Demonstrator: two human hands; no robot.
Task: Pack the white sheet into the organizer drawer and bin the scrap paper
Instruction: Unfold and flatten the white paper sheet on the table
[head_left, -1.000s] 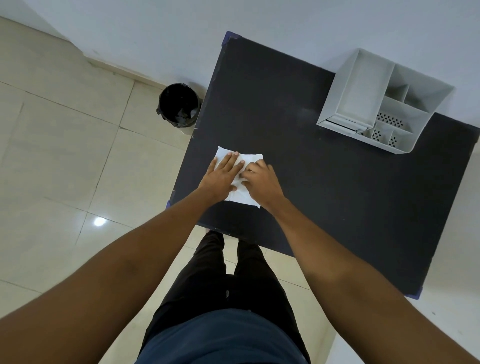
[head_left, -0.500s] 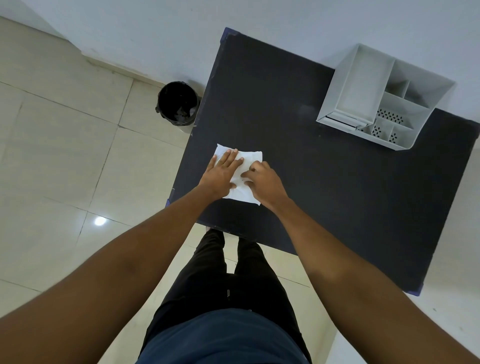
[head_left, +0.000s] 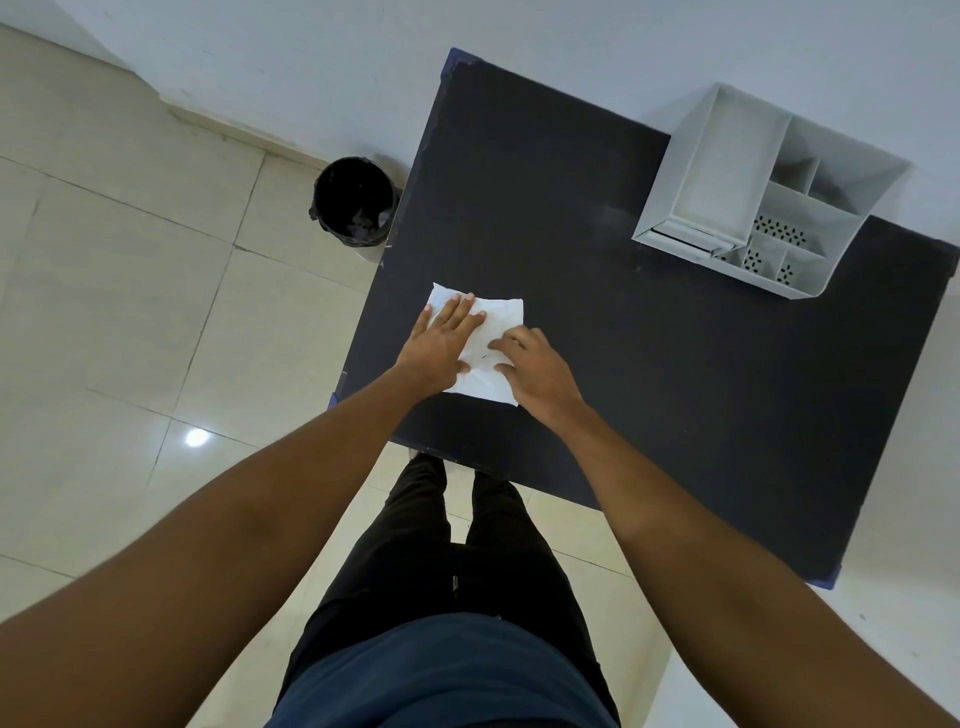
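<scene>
Two hands, left hand (head_left: 439, 345) and right hand (head_left: 535, 366), fingers spread flat on white sheet (head_left: 493, 317); no legible writing

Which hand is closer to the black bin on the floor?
Left. The left hand lies flat on the white sheet, on the side toward the black bin; the right hand is farther away.

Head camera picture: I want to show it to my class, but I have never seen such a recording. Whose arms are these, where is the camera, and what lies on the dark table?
The camera sits on a person's head and looks down, so the arms are the wearer's own. Both hands press flat on a creased white sheet near the edge of the dark table: the left hand with fingers spread, the right hand beside it. Neither grips it. A white organizer with several compartments stands at the table's far end by the wall. A black bin stands on the floor beside the table.
</scene>
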